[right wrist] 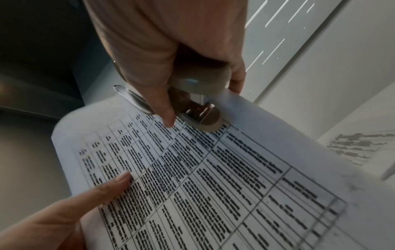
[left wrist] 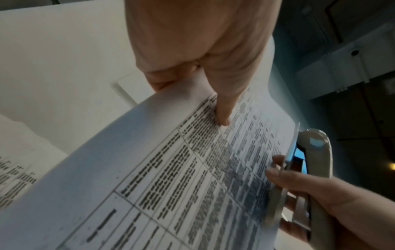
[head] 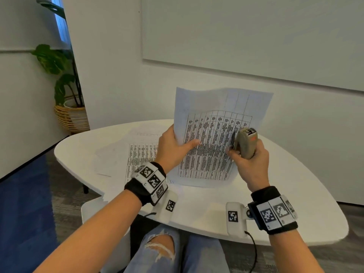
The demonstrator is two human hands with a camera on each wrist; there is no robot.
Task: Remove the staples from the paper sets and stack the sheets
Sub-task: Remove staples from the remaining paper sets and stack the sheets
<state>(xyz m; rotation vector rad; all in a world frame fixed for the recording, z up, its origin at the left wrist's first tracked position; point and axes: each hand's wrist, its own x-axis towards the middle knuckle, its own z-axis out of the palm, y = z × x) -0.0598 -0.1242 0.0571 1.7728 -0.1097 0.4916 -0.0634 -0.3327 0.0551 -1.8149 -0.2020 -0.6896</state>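
A paper set [head: 212,138] printed with a table is held upright above the white table [head: 295,203]. My left hand [head: 183,146] pinches its left edge, thumb [left wrist: 222,108] on the printed face and the other fingers hidden behind. My right hand [head: 242,156] grips a beige stapler [head: 245,142] at the set's right edge, and its thumb tip touches the sheet. A thin metal tongue [right wrist: 128,96] sticks out of the stapler along the paper's edge. Loose printed sheets [head: 141,154] lie flat on the table to the left. I see no staple.
The table's near edge runs just above my knees. A white wall stands close behind the table. A potted plant in a wicker basket [head: 71,117] sits on the floor at the far left, and a white seat [head: 92,209] is under the table's left end.
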